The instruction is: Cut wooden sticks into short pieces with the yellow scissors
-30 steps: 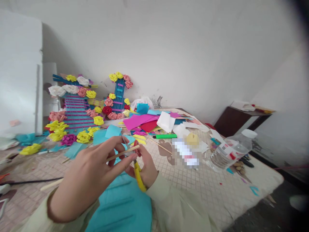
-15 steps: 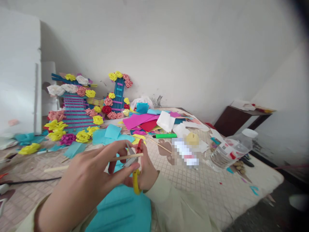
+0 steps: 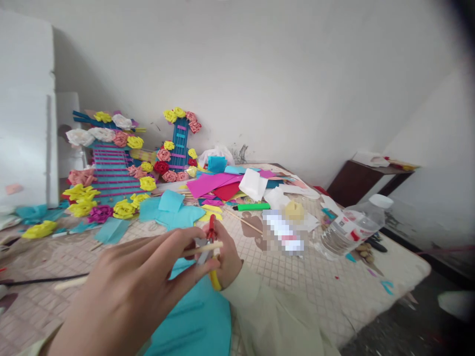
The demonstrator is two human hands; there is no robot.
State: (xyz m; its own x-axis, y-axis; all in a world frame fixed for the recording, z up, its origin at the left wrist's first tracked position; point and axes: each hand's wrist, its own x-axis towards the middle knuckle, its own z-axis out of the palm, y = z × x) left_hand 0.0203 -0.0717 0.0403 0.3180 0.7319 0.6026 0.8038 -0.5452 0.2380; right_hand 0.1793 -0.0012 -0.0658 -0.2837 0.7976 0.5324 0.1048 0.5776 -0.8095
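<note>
My left hand is closed round a thin pale wooden stick, which pokes out past the fingertips. Just right of it, my right hand grips scissors with red and yellow handles. The blades lie against the stick between both hands, partly hidden by the left fingers. Beneath the hands a large blue paper piece with dark stripes lies on the table.
Two panels with paper flowers, one wide and one narrow, lean at the back. Coloured paper, a green marker and a plastic bottle lie or stand on the patterned table.
The scissors have turned more upright, and their handles look closer together. My left hand has shifted slightly right and down with the stick. The view has moved a little.
</note>
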